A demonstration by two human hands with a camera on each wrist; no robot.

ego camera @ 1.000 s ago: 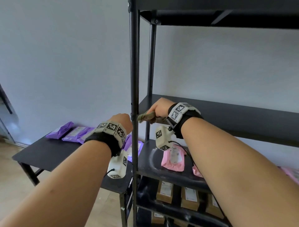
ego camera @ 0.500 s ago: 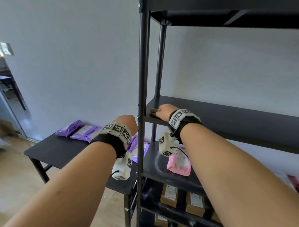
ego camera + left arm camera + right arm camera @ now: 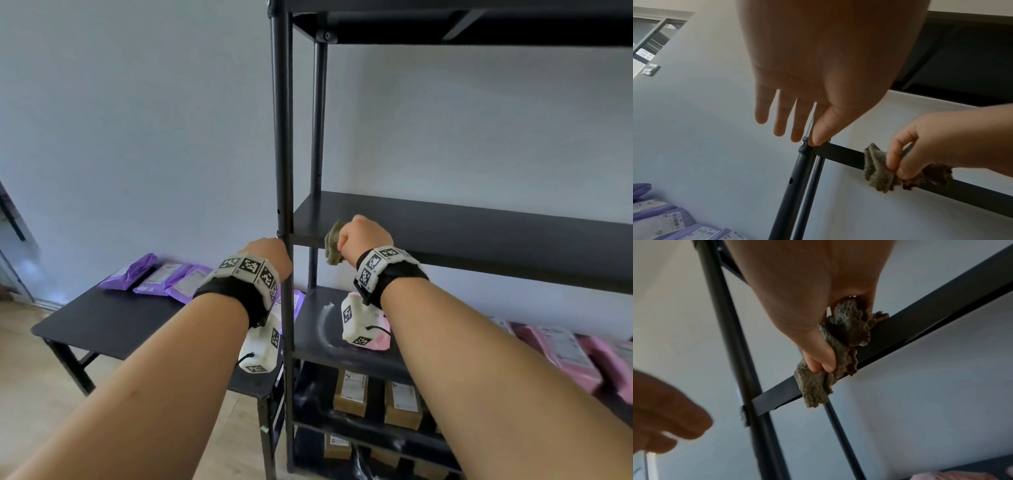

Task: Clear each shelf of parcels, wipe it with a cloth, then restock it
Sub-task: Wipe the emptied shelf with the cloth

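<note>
My right hand point(image 3: 363, 236) grips a crumpled olive-grey cloth point(image 3: 333, 244) against the front edge of the bare black middle shelf point(image 3: 479, 226), close to its left end. In the right wrist view the thumb and fingers point(image 3: 824, 360) pinch the cloth point(image 3: 840, 340), which drapes over the shelf lip. My left hand point(image 3: 270, 253) hangs beside the front left post point(image 3: 282, 137). The left wrist view shows that left hand point(image 3: 789, 126) with straight fingers and its thumb tip touching the post at the shelf corner.
Pink parcels point(image 3: 376, 339) lie on the shelf below, more pink ones point(image 3: 565, 356) to the right. Brown boxes point(image 3: 352, 394) fill the lower shelves. Purple parcels point(image 3: 164, 277) lie on the black side table point(image 3: 102, 318) left of the rack. The top shelf is overhead.
My right hand has slid the cloth a little rightward from the shelf's left corner, and the cloth now hangs over the front edge. The left hand has stayed by the post.
</note>
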